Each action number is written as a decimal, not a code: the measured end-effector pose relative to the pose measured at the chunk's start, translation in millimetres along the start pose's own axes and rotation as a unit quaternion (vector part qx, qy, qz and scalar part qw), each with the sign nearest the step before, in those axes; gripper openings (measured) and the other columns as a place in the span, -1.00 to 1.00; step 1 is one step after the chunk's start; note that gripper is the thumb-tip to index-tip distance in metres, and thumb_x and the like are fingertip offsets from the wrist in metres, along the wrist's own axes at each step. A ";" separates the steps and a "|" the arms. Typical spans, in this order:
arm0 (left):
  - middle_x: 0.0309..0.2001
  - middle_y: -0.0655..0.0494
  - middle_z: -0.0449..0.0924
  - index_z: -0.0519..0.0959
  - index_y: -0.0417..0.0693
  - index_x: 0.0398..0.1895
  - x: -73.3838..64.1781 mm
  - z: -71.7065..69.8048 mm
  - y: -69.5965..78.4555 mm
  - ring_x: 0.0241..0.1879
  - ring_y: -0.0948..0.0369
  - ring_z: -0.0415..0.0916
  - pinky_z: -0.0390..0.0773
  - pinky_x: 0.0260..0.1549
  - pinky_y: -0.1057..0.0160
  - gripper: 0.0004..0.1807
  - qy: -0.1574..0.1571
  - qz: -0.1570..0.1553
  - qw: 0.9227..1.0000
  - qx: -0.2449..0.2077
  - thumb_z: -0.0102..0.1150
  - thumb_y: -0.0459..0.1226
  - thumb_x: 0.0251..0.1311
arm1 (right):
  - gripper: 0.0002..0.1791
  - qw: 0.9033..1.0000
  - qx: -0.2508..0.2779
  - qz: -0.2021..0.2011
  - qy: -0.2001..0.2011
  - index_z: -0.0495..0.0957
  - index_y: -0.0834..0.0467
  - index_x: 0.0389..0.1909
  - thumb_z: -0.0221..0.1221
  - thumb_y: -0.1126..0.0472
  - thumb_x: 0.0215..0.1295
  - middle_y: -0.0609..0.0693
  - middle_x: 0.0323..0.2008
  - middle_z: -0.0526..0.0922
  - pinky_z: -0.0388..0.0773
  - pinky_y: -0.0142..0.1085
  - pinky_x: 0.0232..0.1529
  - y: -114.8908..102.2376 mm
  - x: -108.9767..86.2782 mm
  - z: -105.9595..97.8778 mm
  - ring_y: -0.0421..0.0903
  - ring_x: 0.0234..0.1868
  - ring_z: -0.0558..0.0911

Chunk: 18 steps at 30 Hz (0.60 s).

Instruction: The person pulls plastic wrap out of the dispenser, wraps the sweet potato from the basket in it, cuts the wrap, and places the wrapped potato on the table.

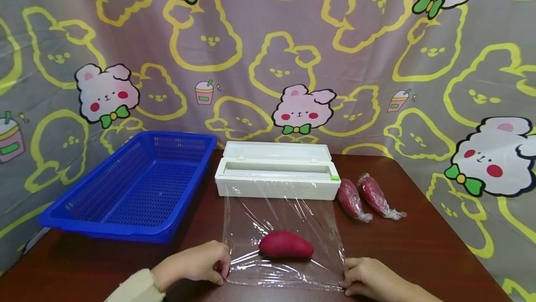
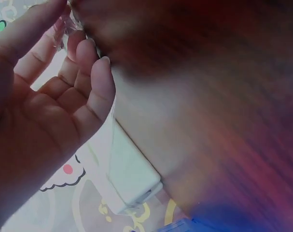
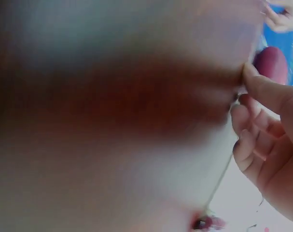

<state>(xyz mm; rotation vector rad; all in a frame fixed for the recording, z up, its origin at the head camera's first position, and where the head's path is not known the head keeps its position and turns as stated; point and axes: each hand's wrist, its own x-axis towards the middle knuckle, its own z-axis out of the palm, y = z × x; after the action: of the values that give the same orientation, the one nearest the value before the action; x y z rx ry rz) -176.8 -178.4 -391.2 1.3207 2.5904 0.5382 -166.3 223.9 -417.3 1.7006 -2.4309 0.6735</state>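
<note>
A sheet of clear cling film (image 1: pixel 289 218) runs from the white dispenser box (image 1: pixel 278 188) toward the person. On the film lies an unwrapped red sweet potato (image 1: pixel 286 244). The left hand (image 1: pixel 208 261) pinches the film's near left corner, and the right hand (image 1: pixel 368 278) pinches its near right corner. In the left wrist view, crumpled film (image 2: pixel 69 26) shows at the left hand's (image 2: pixel 54 92) fingertips. The right wrist view has the right hand's (image 3: pixel 269 140) thumb and forefinger together at the film edge, with the sweet potato (image 3: pixel 272 65) beyond.
Behind the left hand stands a blue plastic basket (image 1: pixel 146 199). Two film-wrapped sweet potatoes (image 1: pixel 351 198) lie right of the dispenser, whose lid (image 1: pixel 276 151) is raised. A patterned curtain (image 1: pixel 259 60) hangs along the back of the brown table (image 1: pixel 402 246).
</note>
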 end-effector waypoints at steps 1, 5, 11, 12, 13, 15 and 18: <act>-0.60 0.45 0.24 0.54 0.07 -0.71 0.1 0.0 -0.5 -0.55 0.53 0.21 0.27 -0.56 0.58 -0.82 0.000 0.003 1.000 -0.001 0.40 -0.31 -0.30 | -0.98 1.000 -0.021 -0.008 -0.003 0.62 -0.01 -0.48 0.23 0.16 0.06 -0.29 -0.48 0.39 0.27 -0.72 -0.47 -0.5 1.0 -0.9 -0.52 -0.47 0.34; -0.59 0.46 0.24 0.55 0.09 -0.71 0.7 0.5 -2.2 -0.54 0.53 0.20 0.26 -0.55 0.58 -0.85 0.011 0.014 1.000 0.005 0.38 -0.29 -0.27 | -0.95 0.998 -0.053 -0.025 -0.007 0.60 -0.05 -0.48 0.23 0.20 0.06 -0.29 -0.44 0.41 0.29 -0.71 -0.46 -2.5 5.0 -4.3 -0.54 -0.43 0.37; -0.56 0.44 0.25 0.57 0.09 -0.71 0.2 -0.4 -5.0 -0.52 0.52 0.19 0.25 -0.54 0.57 -0.85 0.044 0.039 0.998 -0.016 0.40 -0.26 -0.29 | -0.95 0.999 -0.025 -0.013 0.034 0.58 -0.02 -0.47 0.21 0.22 0.11 -0.27 -0.40 0.42 0.32 -0.70 -0.39 -4.8 5.4 -7.2 -0.48 -0.41 0.40; -0.56 0.44 0.25 0.57 0.08 -0.71 0.2 -0.7 -5.6 -0.52 0.52 0.19 0.26 -0.55 0.57 -0.85 0.050 0.046 0.997 -0.021 0.40 -0.26 -0.29 | -0.96 0.999 -0.019 -0.010 0.045 0.57 -0.01 -0.46 0.20 0.21 0.12 -0.27 -0.39 0.41 0.32 -0.69 -0.37 -4.7 5.5 -8.3 -0.46 -0.39 0.40; -0.55 0.44 0.27 0.57 0.08 -0.70 0.4 -0.8 -6.5 -0.50 0.52 0.21 0.27 -0.52 0.57 -0.86 0.054 0.053 0.997 -0.027 0.40 -0.26 -0.28 | -0.96 0.998 -0.015 -0.009 0.056 0.57 -0.01 -0.47 0.19 0.19 0.13 -0.26 -0.38 0.40 0.32 -0.69 -0.35 -4.5 5.7 -9.5 -0.45 -0.38 0.40; -0.53 0.42 0.32 0.57 0.05 -0.69 1.4 -0.8 -8.1 -0.47 0.51 0.27 0.32 -0.47 0.55 -0.86 0.063 0.074 0.994 -0.044 0.39 -0.28 -0.26 | -0.96 0.997 -0.008 -0.016 0.076 0.56 0.00 -0.47 0.19 0.20 0.13 -0.24 -0.36 0.40 0.32 -0.66 -0.31 -2.5 6.4 -12.0 -0.39 -0.33 0.41; -0.46 0.36 0.42 0.58 0.03 -0.66 2.9 -1.0 -9.4 -0.37 0.47 0.35 0.36 -0.36 0.52 -0.89 0.064 0.098 0.991 -0.068 0.37 -0.28 -0.21 | -0.93 0.995 -0.004 -0.023 0.098 0.56 0.00 -0.47 0.24 0.25 0.07 -0.19 -0.33 0.40 0.31 -0.59 -0.25 1.4 6.9 -15.4 -0.30 -0.26 0.39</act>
<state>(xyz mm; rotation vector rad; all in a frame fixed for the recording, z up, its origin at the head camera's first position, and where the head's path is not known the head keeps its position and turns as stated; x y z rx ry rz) -185.9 -181.3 -394.1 1.5485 2.4839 0.8436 -172.7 224.6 -401.6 1.5997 -2.2525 0.7834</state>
